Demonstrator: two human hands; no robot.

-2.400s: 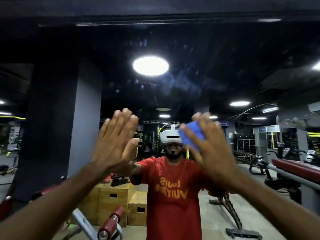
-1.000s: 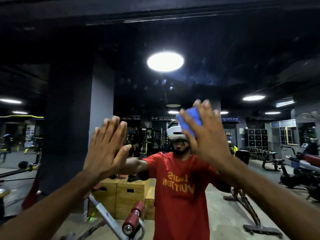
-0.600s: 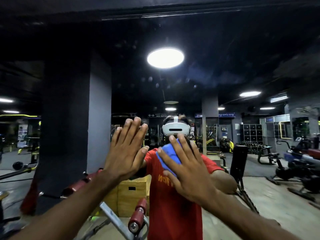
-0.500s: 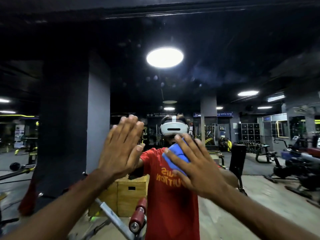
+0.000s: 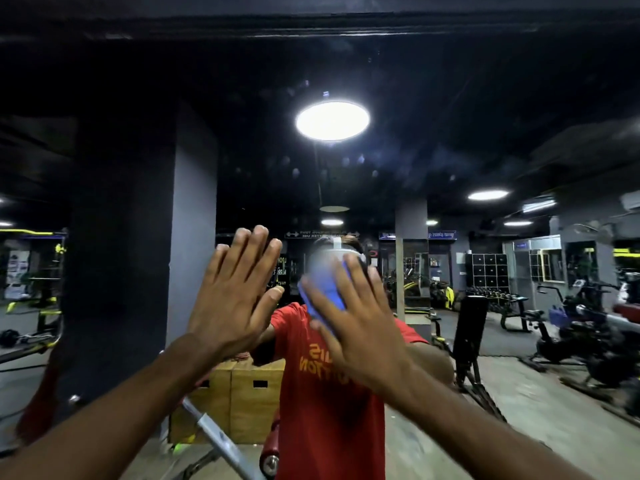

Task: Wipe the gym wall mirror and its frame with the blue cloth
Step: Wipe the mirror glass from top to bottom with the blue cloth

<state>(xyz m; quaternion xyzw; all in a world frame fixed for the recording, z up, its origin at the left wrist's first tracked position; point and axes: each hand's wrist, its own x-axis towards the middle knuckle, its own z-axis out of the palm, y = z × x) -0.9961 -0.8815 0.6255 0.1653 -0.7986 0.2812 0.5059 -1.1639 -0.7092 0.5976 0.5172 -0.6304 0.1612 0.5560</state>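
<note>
**Pressing the blue cloth to the mirror at head height**

The right hand (image 5: pixel 360 327) holds the blue cloth (image 5: pixel 323 289) flat against the mirror (image 5: pixel 433 140), its fingers straight and spread over the cloth rather than curled around it. The cloth sits near the middle of the glass and is blurred at its upper edge. The left hand (image 5: pixel 235 299) is just beside it, palm to the glass, with fingers straight and close together and nothing in it.

In the reflection, two wooden boxes (image 5: pixel 242 400) stand side by side on the floor, each with a dark slot in its face; what they contain cannot be told. A grid of dark cubbies (image 5: pixel 490 270) stands far right, its contents too small to make out.

The dark frame (image 5: pixel 311 27) runs across the top, well above both hands. A wide stretch of glass lies between it and the fingertips, and more glass extends to either side. The side and bottom edges of the frame are out of view.
</note>
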